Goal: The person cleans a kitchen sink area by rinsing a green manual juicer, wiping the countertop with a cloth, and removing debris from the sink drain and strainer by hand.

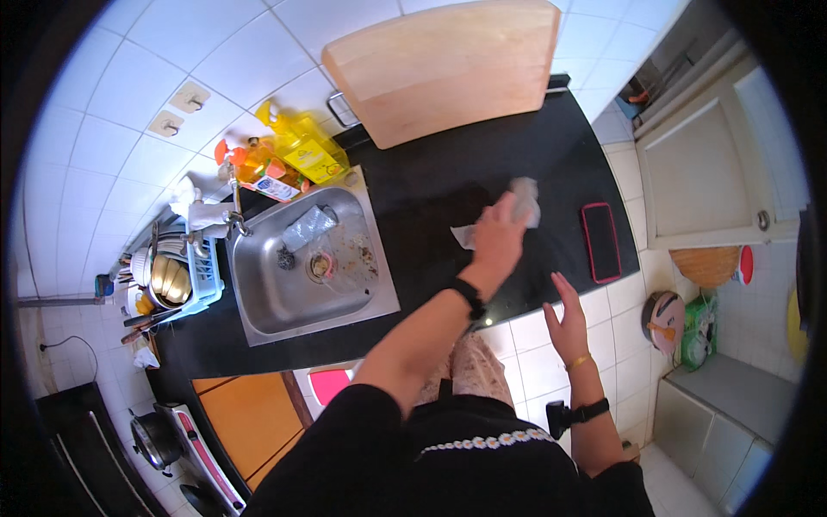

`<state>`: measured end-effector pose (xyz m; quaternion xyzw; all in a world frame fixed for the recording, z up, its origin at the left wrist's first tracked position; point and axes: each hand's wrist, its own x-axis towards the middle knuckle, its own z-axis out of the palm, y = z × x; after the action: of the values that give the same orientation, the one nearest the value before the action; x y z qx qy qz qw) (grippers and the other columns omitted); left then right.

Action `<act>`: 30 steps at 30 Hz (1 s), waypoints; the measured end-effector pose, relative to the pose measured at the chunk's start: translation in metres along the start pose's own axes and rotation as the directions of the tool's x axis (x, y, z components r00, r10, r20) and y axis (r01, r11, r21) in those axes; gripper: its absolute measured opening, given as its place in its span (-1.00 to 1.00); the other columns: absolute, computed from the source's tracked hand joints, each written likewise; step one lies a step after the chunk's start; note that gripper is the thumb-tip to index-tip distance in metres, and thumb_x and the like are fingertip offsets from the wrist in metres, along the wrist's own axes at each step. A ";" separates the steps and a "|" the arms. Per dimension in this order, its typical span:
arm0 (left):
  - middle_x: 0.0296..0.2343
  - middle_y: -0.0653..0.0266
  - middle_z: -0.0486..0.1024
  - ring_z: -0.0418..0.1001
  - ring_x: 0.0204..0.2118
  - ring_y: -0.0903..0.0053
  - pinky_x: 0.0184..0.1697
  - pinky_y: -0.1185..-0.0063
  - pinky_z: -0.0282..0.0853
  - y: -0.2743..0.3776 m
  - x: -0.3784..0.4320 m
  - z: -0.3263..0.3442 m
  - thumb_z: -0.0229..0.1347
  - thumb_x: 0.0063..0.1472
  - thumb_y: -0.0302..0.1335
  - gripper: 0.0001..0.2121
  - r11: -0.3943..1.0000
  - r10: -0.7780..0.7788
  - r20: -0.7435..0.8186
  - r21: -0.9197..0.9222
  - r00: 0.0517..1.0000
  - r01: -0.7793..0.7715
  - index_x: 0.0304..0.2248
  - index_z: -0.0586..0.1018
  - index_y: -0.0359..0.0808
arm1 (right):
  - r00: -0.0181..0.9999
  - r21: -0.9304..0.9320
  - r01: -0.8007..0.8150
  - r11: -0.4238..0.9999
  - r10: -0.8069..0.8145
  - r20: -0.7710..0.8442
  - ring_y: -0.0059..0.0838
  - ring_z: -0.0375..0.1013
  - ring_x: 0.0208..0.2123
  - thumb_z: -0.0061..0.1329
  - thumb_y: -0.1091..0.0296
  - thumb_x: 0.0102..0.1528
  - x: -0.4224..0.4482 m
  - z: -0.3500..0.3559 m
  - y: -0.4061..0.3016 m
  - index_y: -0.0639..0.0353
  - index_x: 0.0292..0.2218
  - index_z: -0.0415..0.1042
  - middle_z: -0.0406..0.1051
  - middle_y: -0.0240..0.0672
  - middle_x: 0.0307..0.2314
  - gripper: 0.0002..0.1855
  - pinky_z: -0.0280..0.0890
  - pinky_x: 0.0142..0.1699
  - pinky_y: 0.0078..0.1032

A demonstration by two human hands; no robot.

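My left hand (499,238) presses a thin white wipe or tissue (528,194) against the black countertop (439,174), to the right of the sink. Part of the wipe shows beyond my fingers, and a corner sticks out on the left by the thumb; the palm hides the rest. My right hand (570,326) hovers by the counter's front edge, fingers apart, holding nothing. Nearest to it on the counter lies a smartphone (601,242) with a dark screen and a red-pink case.
Left of my left hand is a stainless steel sink (310,323) holding a scrubber (285,258), a silvery packet (310,227) and food scraps. Soap bottles (310,152) stand behind it. A wooden cutting board (446,71) leans on the tiles. A blue dish rack (208,271) is far left.
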<state>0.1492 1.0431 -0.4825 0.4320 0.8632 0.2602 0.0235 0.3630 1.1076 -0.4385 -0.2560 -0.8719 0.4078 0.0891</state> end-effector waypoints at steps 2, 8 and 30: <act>0.05 0.16 0.29 0.33 -0.08 0.15 -0.06 0.29 0.29 -0.011 0.007 0.052 0.05 0.19 -0.35 -0.77 0.991 0.085 -0.041 0.106 0.996 -0.080 -0.17 0.63 -0.08 | 0.999 -0.028 -0.041 0.999 0.042 0.028 -0.06 0.19 0.19 0.00 0.52 0.09 -0.002 0.002 -0.009 0.16 0.16 0.22 0.19 -0.04 0.15 -0.40 0.11 0.25 -0.32; -0.03 0.16 0.35 0.32 -0.06 0.18 -0.05 0.28 0.26 -0.099 0.023 -0.005 -0.04 0.26 -0.30 -0.71 0.925 -0.270 -0.120 0.242 0.955 0.292 -0.24 0.58 -0.34 | 0.992 -0.048 -0.101 0.994 0.104 0.066 -0.09 0.18 0.20 -0.02 0.48 0.12 -0.007 0.014 -0.010 0.13 0.17 0.22 0.19 -0.09 0.16 -0.42 0.12 0.25 -0.32; -0.06 -0.13 0.29 0.38 -0.08 -0.03 0.01 0.28 0.35 -0.044 0.072 -0.052 0.00 0.13 -0.58 -0.61 0.984 -0.092 -0.095 -0.164 0.991 0.075 -0.01 0.46 -0.22 | 0.988 0.080 0.115 0.990 -0.122 0.097 -0.05 0.25 0.13 -0.02 0.48 0.10 0.106 -0.016 -0.014 0.10 0.14 0.26 0.22 -0.06 0.12 -0.44 0.18 0.20 -0.33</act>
<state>0.0579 1.0538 -0.4447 0.3781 0.8571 0.3491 0.0245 0.2732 1.1664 -0.4232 -0.1791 -0.8733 0.4464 0.0781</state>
